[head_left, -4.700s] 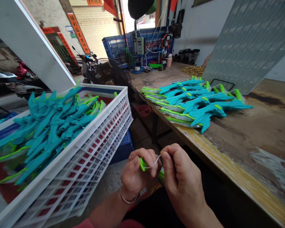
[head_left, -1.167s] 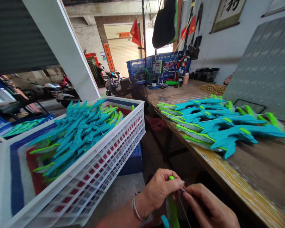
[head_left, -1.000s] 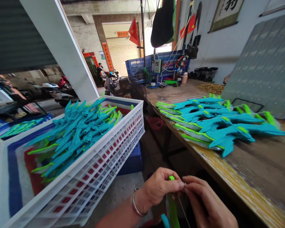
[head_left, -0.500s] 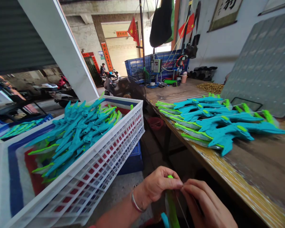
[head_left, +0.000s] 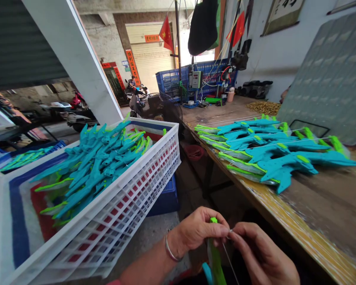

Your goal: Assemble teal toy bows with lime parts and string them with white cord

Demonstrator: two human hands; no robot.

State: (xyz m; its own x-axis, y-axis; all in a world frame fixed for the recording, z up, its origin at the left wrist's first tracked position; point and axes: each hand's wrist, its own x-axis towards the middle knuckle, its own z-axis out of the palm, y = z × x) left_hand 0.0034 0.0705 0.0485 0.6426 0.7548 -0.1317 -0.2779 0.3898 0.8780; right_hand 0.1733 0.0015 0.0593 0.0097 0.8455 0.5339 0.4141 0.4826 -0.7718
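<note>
At the bottom centre my left hand [head_left: 200, 229] grips the bright green limb [head_left: 217, 267] of a toy bow, its tip poking up between thumb and fingers. Part of the bow's turquoise body [head_left: 207, 273] shows below; the rest lies out of frame. A thin white string [head_left: 230, 261] runs up along the limb to my fingertips. Thumb and fingers of my right hand [head_left: 259, 251] pinch the string's end, close against the left thumb. A tiny pale bit of it shows between the two hands.
Left of my hands stands a white plastic crate [head_left: 130, 202] piled with turquoise toy bows [head_left: 97, 166]. On the right, several strung bows [head_left: 284, 158] lie in a row on a worn wooden table [head_left: 296, 233]. Beyond the crate is a black fan [head_left: 161, 109].
My right hand has turned slightly and drawn a little away from the left, with the string end now visible between the fingertips. My left hand keeps its grip on the bow.
</note>
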